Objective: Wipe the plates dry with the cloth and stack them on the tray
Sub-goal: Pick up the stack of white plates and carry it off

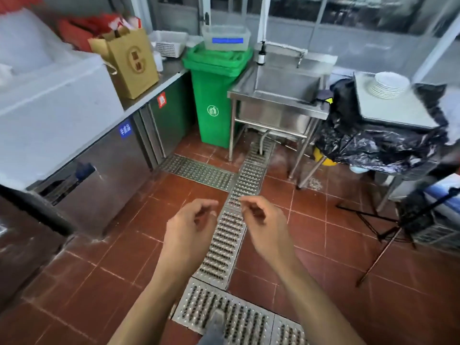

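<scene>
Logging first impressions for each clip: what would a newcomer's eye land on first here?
Probably the two bare hands, left hand and right hand, held out empty over the floor drain grate with fingers loosely curled. Next, the bright green bin beside the steel sink, then the stack of white plates on a tray at far right.

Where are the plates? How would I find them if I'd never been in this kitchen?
Find the shiny steel sink beside the green bin. Right of it, a flat grey tray sits on black plastic bags. The plates are the white round stack at its far edge.
</scene>
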A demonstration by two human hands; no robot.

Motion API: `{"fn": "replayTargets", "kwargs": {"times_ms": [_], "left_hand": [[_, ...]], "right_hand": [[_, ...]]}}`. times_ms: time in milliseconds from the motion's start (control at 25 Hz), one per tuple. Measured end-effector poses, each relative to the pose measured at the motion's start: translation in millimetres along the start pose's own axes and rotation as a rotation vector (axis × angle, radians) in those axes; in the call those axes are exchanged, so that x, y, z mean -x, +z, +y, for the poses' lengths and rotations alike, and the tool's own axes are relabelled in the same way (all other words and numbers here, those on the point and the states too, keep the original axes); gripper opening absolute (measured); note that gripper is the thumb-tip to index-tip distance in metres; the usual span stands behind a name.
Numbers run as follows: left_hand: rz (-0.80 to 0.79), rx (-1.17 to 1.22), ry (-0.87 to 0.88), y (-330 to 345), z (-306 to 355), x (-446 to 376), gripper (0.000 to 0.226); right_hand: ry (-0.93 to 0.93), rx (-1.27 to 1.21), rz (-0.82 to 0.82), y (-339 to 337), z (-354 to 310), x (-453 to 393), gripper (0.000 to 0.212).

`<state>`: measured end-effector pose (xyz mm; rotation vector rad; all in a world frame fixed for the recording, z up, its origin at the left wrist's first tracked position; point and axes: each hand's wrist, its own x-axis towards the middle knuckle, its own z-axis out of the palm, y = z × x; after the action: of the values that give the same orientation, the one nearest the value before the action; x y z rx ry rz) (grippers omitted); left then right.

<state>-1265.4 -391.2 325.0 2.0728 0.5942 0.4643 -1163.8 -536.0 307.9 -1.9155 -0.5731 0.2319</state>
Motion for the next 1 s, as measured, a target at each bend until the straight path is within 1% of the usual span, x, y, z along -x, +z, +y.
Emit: {"fn": "replayTargets", "kwargs": {"times_ms": [200,440,520,640,840,1000], "left_hand": [[-0.141,0.040,0.072,33.0,15.7,-104.8,0.024],[-0.292,0.038,0.145,92.4,36.5,-190.0,0.020],[-0.349,0.044,0.175,121.4,47.8,-221.0,0.021],[-0.414,0.039,0.204,172.9,69.7,-269.1,0.021],[-0.462,0.020,0.250,270.4,117.6,-356.7,0.020],[-0.457,0.035,0.276,337.6,155.1,-420.0,0.020]], "right_hand": [[0.096,-0.007,0.173,-24.7,12.1,-81.5,0.026],[0.151,-0.038,0.362,-65.3,47.3,-147.7,0.021],[0.169,-0.039,0.410,-85.4,63.8,-172.8,0.023],[0.205,-0.041,0.487,-123.7,95.3,-214.2,0.021],[0.250,-0.044,0.586,-203.7,150.3,-303.3,0.019],[0.248,-0.015,0.627,-265.1,181.2,-374.1,0.018]]}}
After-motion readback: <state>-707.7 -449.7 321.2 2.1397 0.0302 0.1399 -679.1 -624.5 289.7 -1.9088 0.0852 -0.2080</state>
